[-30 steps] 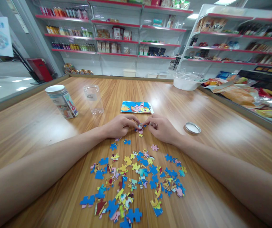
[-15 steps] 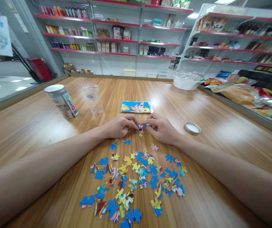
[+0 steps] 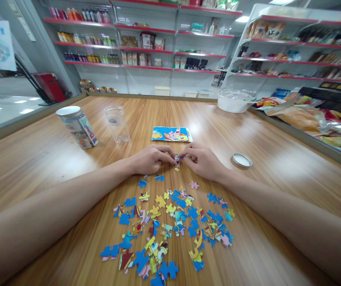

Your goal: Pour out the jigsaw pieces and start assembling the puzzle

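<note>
Nearest me, in the lower middle of the frame, the loose puzzle pieces [image 3: 170, 226] lie scattered on the wooden counter [image 3: 278, 174], mostly face up and unjoined; by my judgement almost the whole puzzle remains to be sorted and fitted. Just above that heap, at the frame's centre, my left hand [image 3: 149, 159] and right hand [image 3: 203, 161] meet, fingertips pinched together on a small cluster of pieces [image 3: 177, 159] held low over the counter. Only these few look joined, so I judge the work barely begun. To the right of my right hand lies a round metal lid [image 3: 241, 160]. Farther up, the reference picture card [image 3: 172, 134] lies flat. In the upper left stand an empty clear jar [image 3: 117, 124] and a capped printed jar [image 3: 77, 127], well apart from my hands.
</note>
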`<state>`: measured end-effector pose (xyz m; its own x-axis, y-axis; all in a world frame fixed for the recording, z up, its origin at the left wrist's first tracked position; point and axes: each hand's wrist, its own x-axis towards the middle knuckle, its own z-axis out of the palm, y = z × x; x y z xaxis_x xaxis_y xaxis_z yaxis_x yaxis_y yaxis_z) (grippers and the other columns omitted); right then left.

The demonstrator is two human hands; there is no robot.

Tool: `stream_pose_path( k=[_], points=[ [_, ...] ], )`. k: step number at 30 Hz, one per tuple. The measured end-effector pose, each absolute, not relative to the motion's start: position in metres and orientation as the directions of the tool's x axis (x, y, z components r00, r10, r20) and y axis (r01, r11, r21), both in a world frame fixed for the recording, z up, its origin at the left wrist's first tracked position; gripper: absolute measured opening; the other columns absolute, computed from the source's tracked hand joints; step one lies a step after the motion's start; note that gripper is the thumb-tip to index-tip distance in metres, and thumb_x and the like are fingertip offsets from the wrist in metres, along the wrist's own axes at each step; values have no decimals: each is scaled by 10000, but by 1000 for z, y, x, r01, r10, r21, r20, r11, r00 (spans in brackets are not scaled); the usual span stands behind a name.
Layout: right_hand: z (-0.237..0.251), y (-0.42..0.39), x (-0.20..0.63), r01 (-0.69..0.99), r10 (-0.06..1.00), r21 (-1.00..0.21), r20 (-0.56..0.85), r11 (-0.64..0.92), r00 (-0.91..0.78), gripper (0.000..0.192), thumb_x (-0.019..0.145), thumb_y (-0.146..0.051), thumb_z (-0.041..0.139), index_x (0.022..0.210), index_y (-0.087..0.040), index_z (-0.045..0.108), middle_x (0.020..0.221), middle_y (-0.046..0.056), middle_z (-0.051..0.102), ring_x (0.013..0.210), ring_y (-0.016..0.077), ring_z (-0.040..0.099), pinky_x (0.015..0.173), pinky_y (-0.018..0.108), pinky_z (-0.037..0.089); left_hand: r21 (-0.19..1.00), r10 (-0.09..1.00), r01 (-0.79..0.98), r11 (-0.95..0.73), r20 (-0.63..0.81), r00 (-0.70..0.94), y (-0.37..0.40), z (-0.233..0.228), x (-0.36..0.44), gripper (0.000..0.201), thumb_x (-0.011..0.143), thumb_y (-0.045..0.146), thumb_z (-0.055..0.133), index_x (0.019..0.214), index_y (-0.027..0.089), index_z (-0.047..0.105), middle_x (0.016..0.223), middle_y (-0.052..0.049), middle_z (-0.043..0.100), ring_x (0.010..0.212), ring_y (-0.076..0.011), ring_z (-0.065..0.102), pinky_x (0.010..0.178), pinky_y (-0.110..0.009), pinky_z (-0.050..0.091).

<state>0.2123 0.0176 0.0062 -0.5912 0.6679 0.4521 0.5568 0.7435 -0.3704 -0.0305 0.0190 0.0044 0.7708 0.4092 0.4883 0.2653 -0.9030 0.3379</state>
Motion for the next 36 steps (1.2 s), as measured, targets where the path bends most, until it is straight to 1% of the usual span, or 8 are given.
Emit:
stream_pose_path(
  k=[4, 9, 14, 20, 26, 32, 36],
  points=[
    [8, 17, 212, 585, 702, -390, 443, 711, -558, 235, 839, -82, 563, 938, -178, 754, 915, 64, 618, 694, 121, 555, 649, 253, 428, 335, 393, 246, -910, 505, 768, 20, 4, -30, 551, 693, -90, 410, 1051, 175, 734, 1078, -81, 697, 980, -170, 664, 881, -335, 558],
    [8, 18, 213, 606, 724, -400, 439, 687, -532, 272, 840, -75, 549, 947, -202, 764, 851, 44, 597, 667, 117, 541, 639, 252, 416, 300, 428, 308, -903, 550, 717, 20, 4, -29, 514, 681, -82, 411, 1005, 156, 732, 1027, -89, 691, 959, -181, 658, 857, -351, 560],
    [8, 19, 213, 617, 736, -406, 433, 674, -520, 241, 832, -82, 566, 923, -190, 761, 833, 42, 592, 648, 112, 528, 625, 249, 408, 308, 434, 310, -899, 538, 723, 20, 3, -29, 502, 695, -75, 417, 995, 171, 735, 1022, -76, 691, 951, -172, 656, 856, -341, 561],
    [9, 18, 212, 613, 745, -427, 435, 665, -506, 226, 811, -68, 568, 874, -177, 755, 821, 43, 617, 633, 110, 533, 615, 247, 406, 311, 442, 319, -895, 522, 730, 22, 1, -30, 516, 716, -71, 413, 1032, 178, 736, 1035, -78, 684, 961, -171, 653, 870, -349, 562],
    [9, 18, 213, 647, 769, -425, 440, 634, -464, 198, 813, -114, 592, 934, -154, 743, 827, 54, 655, 627, 118, 526, 597, 251, 397, 302, 437, 321, -898, 518, 736, 23, 1, -30, 512, 731, -67, 409, 1042, 176, 734, 1036, -78, 686, 963, -168, 651, 872, -343, 561],
    [9, 19, 213, 645, 778, -441, 426, 625, -462, 204, 784, -91, 585, 875, -164, 752, 822, 49, 652, 600, 107, 515, 575, 242, 384, 317, 447, 322, -892, 516, 731, 24, -1, -30, 503, 732, -62, 416, 1045, 174, 732, 1043, -82, 682, 973, -170, 644, 893, -359, 561],
    [10, 18, 212, 649, 784, -445, 422, 617, -456, 167, 775, -92, 594, 813, -156, 744, 778, 42, 634, 600, 110, 508, 568, 243, 374, 322, 450, 321, -890, 521, 725, 24, -1, -30, 518, 722, -72, 410, 1043, 174, 734, 1033, -81, 678, 970, -172, 641, 886, -357, 557]
  ],
)
